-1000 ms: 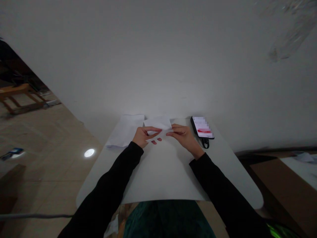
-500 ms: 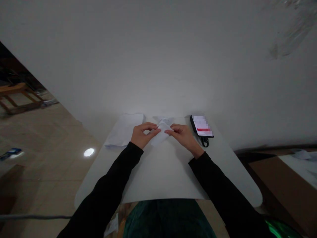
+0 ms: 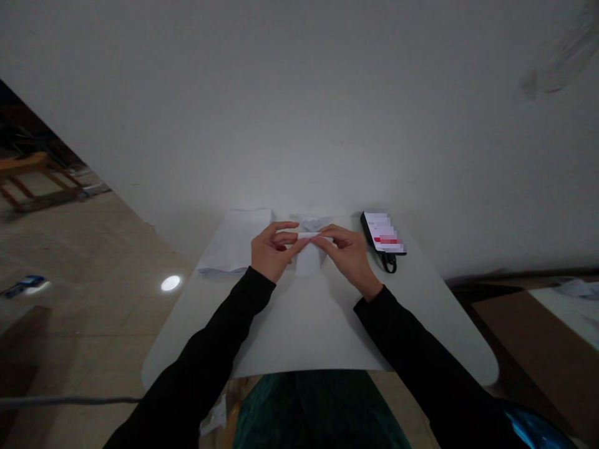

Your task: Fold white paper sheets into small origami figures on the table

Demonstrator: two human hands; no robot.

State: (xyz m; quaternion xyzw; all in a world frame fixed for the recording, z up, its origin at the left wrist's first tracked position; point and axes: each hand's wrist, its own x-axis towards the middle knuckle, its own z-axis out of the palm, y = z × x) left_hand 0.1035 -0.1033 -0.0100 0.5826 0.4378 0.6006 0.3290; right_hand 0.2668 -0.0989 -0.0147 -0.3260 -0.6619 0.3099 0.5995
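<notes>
A small folded piece of white paper (image 3: 309, 262) is pinched between both hands above the table's far half. My left hand (image 3: 275, 248) grips its left side, thumb pressed near the top edge and the index finger lifted apart. My right hand (image 3: 345, 254) pinches the right side, its thumb almost meeting the left one at the folded edge. Fingers cover parts of the paper. Just behind it lies a crumpled whitish piece (image 3: 312, 222), partly hidden. To the left, a stack of white paper sheets (image 3: 234, 240) lies close to my left hand.
A phone (image 3: 384, 233) with a lit screen and a black cable (image 3: 389, 263) rests right of my right hand on the white table (image 3: 313, 337). A wall (image 3: 299, 112) rises behind the table. A brown box (image 3: 533, 343) is at the right; a wooden stool (image 3: 32, 168) stands far left.
The paper has turned from a slanted, pointed position to a straighter one with a level top edge. Both thumbs have come closer together, and the left index finger has lifted.
</notes>
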